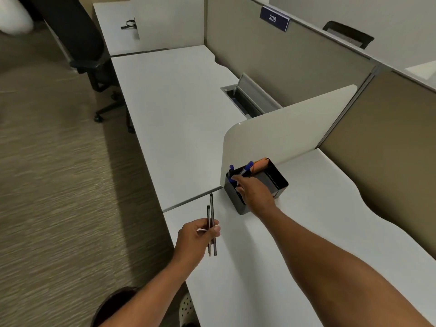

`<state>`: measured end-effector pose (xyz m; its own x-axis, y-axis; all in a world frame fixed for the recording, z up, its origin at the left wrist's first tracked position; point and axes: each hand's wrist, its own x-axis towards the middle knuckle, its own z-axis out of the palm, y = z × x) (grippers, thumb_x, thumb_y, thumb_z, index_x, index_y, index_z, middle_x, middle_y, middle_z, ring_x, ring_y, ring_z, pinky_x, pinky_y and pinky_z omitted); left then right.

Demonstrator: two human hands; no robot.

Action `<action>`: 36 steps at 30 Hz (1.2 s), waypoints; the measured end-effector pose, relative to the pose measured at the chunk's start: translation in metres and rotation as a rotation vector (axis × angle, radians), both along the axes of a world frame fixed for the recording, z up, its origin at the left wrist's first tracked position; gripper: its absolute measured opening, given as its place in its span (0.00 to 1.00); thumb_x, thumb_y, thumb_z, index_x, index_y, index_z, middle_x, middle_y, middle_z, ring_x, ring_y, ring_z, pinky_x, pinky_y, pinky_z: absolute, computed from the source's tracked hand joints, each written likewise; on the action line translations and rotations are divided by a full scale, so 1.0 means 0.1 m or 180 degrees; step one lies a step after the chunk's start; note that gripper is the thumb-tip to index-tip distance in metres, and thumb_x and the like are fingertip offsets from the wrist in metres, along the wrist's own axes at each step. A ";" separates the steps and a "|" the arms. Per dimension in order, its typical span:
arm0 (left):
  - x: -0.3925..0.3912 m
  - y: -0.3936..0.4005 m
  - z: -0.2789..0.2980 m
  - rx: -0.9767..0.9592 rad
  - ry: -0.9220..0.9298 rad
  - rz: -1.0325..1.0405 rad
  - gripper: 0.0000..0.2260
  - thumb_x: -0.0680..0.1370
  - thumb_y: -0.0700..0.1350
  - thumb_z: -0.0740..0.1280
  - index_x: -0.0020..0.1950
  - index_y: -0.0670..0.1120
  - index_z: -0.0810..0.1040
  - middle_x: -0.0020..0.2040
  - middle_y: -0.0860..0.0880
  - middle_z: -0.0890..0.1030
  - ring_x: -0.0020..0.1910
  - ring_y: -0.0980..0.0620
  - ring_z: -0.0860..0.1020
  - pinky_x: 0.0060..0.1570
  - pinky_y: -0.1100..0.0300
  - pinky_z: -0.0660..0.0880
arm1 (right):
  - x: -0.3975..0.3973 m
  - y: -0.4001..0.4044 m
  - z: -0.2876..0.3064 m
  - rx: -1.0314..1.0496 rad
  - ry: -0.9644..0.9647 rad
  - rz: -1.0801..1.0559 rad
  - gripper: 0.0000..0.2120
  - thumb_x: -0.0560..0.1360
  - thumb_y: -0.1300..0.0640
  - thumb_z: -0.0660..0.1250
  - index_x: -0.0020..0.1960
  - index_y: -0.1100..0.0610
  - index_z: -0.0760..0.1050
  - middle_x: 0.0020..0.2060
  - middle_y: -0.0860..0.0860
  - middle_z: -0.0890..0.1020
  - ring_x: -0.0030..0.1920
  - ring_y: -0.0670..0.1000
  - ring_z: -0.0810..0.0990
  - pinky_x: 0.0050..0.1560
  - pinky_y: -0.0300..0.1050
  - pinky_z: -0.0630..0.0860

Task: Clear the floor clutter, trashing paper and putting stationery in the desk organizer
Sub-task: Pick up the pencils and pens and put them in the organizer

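While the right grip (238, 182) pinches a pen (232, 177) into the organizer (276, 180), the left grip (208, 232), nearer, holds two pencils (211, 223), likely next.

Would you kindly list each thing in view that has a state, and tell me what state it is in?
left hand: closed around two pencils.
pencils: held side by side, clear of the desk.
right hand: at the organizer, fingers on a blue pen.
desk organizer: upright on the desk, holding blue pens and an orange item.
cable tray lid: raised open.
office chair: standing, unoccupied.
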<state>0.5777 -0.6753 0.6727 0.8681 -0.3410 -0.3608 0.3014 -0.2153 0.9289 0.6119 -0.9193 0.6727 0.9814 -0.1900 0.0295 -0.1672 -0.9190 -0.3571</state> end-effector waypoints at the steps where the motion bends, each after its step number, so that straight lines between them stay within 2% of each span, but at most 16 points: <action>1: 0.01 0.00 -0.01 -0.0011 0.0015 0.0016 0.04 0.77 0.45 0.76 0.49 0.54 0.87 0.45 0.51 0.89 0.47 0.50 0.88 0.49 0.55 0.85 | -0.02 0.01 -0.02 -0.0036 0.0053 0.0040 0.20 0.82 0.59 0.66 0.72 0.50 0.71 0.52 0.56 0.84 0.51 0.56 0.83 0.48 0.52 0.81; 3: 0.02 -0.01 -0.03 -0.0014 0.0023 0.0046 0.04 0.77 0.45 0.76 0.49 0.53 0.87 0.44 0.50 0.89 0.47 0.50 0.88 0.48 0.56 0.85 | -0.04 0.01 -0.02 -0.0090 0.0182 0.0046 0.25 0.82 0.58 0.66 0.77 0.48 0.66 0.52 0.55 0.84 0.52 0.55 0.83 0.48 0.50 0.81; 5: 0.04 -0.04 -0.04 -0.0010 0.0003 0.0060 0.04 0.77 0.45 0.76 0.50 0.53 0.87 0.44 0.51 0.89 0.47 0.50 0.88 0.48 0.57 0.85 | -0.06 0.00 0.04 0.0071 0.0115 -0.0142 0.30 0.82 0.57 0.68 0.80 0.48 0.61 0.56 0.54 0.83 0.54 0.55 0.82 0.53 0.52 0.81; 7: 0.05 -0.08 -0.04 0.0026 -0.0042 0.0031 0.04 0.77 0.45 0.76 0.51 0.52 0.87 0.44 0.51 0.88 0.47 0.50 0.88 0.49 0.55 0.85 | -0.13 0.04 0.16 0.0468 -0.0460 -0.0558 0.29 0.80 0.60 0.69 0.79 0.51 0.65 0.58 0.53 0.82 0.58 0.54 0.79 0.58 0.51 0.79; 10: 0.08 -0.19 -0.01 0.0136 -0.0127 -0.0021 0.05 0.78 0.45 0.75 0.53 0.50 0.87 0.44 0.51 0.88 0.47 0.51 0.88 0.52 0.53 0.85 | -0.34 0.21 0.30 0.0818 -0.1422 -0.0894 0.19 0.79 0.58 0.68 0.69 0.50 0.72 0.53 0.45 0.81 0.54 0.47 0.76 0.54 0.50 0.80; 12: 0.09 -0.27 0.03 0.0197 -0.0200 -0.0090 0.06 0.78 0.46 0.75 0.55 0.49 0.86 0.45 0.52 0.88 0.47 0.51 0.88 0.53 0.52 0.85 | -0.52 0.35 0.35 0.1405 -0.1313 -0.0811 0.19 0.79 0.50 0.67 0.69 0.44 0.70 0.51 0.39 0.81 0.52 0.42 0.79 0.52 0.44 0.81; 15: 0.09 -0.38 0.10 0.0234 -0.0302 -0.0255 0.06 0.78 0.46 0.75 0.54 0.51 0.87 0.44 0.53 0.88 0.46 0.55 0.88 0.52 0.56 0.84 | -0.74 0.48 0.36 0.2267 -0.0675 -0.0555 0.26 0.78 0.43 0.69 0.74 0.39 0.66 0.50 0.36 0.83 0.54 0.39 0.82 0.52 0.34 0.81; 17: 0.08 -0.44 0.13 0.0288 -0.0410 -0.0390 0.04 0.78 0.47 0.75 0.51 0.54 0.87 0.42 0.54 0.88 0.45 0.56 0.87 0.49 0.61 0.83 | -0.82 0.49 0.32 0.2276 -0.0545 -0.0437 0.24 0.78 0.46 0.71 0.73 0.41 0.70 0.49 0.33 0.82 0.54 0.35 0.82 0.52 0.30 0.80; 20: 0.04 -0.51 0.14 0.0424 -0.0559 -0.0501 0.04 0.77 0.47 0.76 0.51 0.52 0.87 0.44 0.53 0.87 0.46 0.53 0.86 0.48 0.63 0.82 | -0.85 0.42 0.31 0.2200 -0.0580 -0.0553 0.13 0.79 0.52 0.72 0.63 0.47 0.79 0.45 0.33 0.83 0.51 0.33 0.83 0.50 0.34 0.82; 23: 0.00 -0.54 0.16 0.0454 -0.0602 -0.0489 0.02 0.77 0.47 0.76 0.49 0.53 0.87 0.47 0.50 0.87 0.45 0.51 0.86 0.47 0.60 0.83 | -0.83 0.30 0.36 0.2256 -0.0510 -0.0420 0.08 0.78 0.55 0.73 0.57 0.51 0.82 0.44 0.41 0.85 0.48 0.39 0.85 0.48 0.35 0.82; 26: -0.01 -0.51 0.15 0.0478 -0.0705 -0.0370 0.07 0.77 0.46 0.76 0.43 0.58 0.82 0.50 0.52 0.85 0.43 0.52 0.85 0.45 0.62 0.81 | -0.74 0.11 0.49 0.2320 -0.0759 -0.0633 0.04 0.77 0.56 0.73 0.51 0.50 0.81 0.43 0.45 0.86 0.46 0.45 0.86 0.50 0.41 0.84; 29: 0.01 -0.43 0.09 0.0447 -0.0593 -0.0230 0.03 0.78 0.46 0.75 0.50 0.54 0.83 0.52 0.54 0.85 0.46 0.54 0.85 0.44 0.67 0.80 | -0.57 -0.12 0.60 0.2183 -0.1434 -0.1218 0.06 0.77 0.55 0.72 0.47 0.43 0.79 0.42 0.41 0.85 0.45 0.43 0.85 0.46 0.33 0.81; 31: 0.03 -0.37 0.03 0.0475 -0.0546 -0.0183 0.05 0.79 0.46 0.74 0.54 0.50 0.84 0.53 0.54 0.84 0.48 0.52 0.85 0.48 0.66 0.80 | -0.44 -0.22 0.61 0.2138 -0.1695 -0.1486 0.07 0.77 0.52 0.72 0.47 0.40 0.78 0.42 0.37 0.84 0.46 0.40 0.84 0.46 0.28 0.78; 33: 0.03 -0.33 0.00 0.0536 -0.0552 -0.0153 0.07 0.79 0.46 0.74 0.57 0.48 0.85 0.54 0.54 0.84 0.50 0.52 0.85 0.54 0.61 0.81 | -0.32 -0.25 0.53 0.2077 -0.1631 -0.1498 0.04 0.78 0.51 0.72 0.49 0.43 0.79 0.42 0.38 0.84 0.47 0.38 0.84 0.46 0.28 0.77; 36: 0.04 -0.28 -0.02 0.0568 -0.0580 -0.0128 0.08 0.79 0.47 0.74 0.57 0.48 0.85 0.53 0.54 0.84 0.51 0.53 0.84 0.56 0.58 0.81 | -0.15 -0.24 0.36 0.1845 -0.1291 -0.1297 0.02 0.79 0.54 0.72 0.51 0.50 0.80 0.44 0.41 0.85 0.47 0.39 0.84 0.50 0.36 0.81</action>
